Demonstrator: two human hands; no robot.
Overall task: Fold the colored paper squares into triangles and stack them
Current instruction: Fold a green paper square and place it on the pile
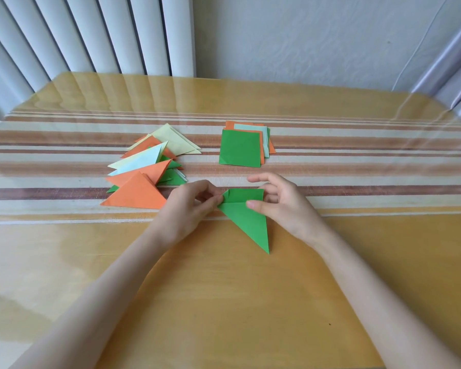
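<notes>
Forearms converge on the green sheet (pixel 248 222), half-folded on the table (pixel 224 302). Left hand (pixel 189 209) pinches its corner, apparently for alignment; right hand (pixel 280 201) grips the opposite edge, thumb steadying the flap. Triangle pile (pixel 141 193) lies left.

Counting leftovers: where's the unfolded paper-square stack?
Head view: the green-topped paper-square stack lies on the striped tablecloth, beyond the right hand, right of the folded-triangle pile.

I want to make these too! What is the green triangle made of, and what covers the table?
Green triangle: thin matte paper, it seems; it holds sharp creases. Table cover: probably clear glossy plastic over striped cloth; it mirrors the blinds.
</notes>
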